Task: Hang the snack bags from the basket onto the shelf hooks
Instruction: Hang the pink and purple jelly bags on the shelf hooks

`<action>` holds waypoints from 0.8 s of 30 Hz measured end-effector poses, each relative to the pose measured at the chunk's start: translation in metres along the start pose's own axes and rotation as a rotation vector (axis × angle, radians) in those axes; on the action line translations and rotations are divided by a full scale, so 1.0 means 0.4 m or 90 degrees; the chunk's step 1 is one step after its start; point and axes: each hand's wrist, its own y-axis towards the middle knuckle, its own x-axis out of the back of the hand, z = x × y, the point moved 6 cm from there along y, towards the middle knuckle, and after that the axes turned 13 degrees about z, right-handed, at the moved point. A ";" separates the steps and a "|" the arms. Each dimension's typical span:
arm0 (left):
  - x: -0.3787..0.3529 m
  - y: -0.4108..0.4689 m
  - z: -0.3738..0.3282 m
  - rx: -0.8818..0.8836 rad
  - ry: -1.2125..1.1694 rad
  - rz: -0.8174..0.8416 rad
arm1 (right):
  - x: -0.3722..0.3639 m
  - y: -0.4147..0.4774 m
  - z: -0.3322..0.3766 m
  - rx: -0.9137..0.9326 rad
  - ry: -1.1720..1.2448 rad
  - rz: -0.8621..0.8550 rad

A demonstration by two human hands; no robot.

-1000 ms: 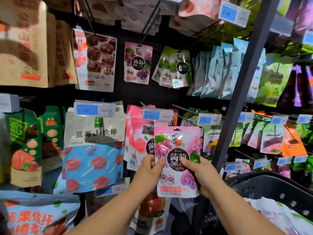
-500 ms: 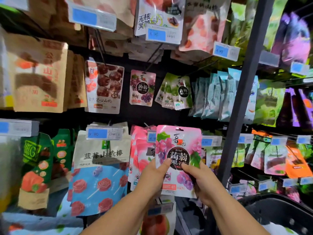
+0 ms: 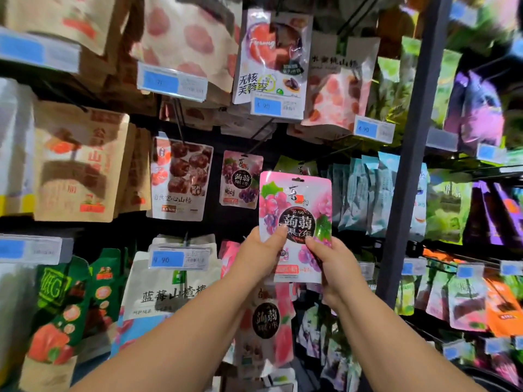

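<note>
Your left hand (image 3: 259, 257) and right hand (image 3: 338, 265) pinch the glossy pink grape bag (image 3: 295, 205), printed "蒟蒻果冻", just right of the hanging twin bag (image 3: 240, 179).

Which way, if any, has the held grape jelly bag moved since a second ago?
Yes, upward: the grape jelly bag, earlier well below the matching hung bag, now overlaps its height.

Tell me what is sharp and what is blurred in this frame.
Head view: the pink grape bag, pinched by the left hand and right hand, is sharp enough to read; toward its edges, the brown bags and purple bags smear with blur.
</note>
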 end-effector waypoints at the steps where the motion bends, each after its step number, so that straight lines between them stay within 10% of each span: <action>1: 0.008 0.010 -0.019 -0.013 -0.003 -0.006 | -0.007 0.014 0.015 0.008 0.005 -0.008; 24: 0.127 0.198 -0.149 -0.146 -0.047 0.042 | -0.092 0.235 0.128 0.078 0.010 -0.007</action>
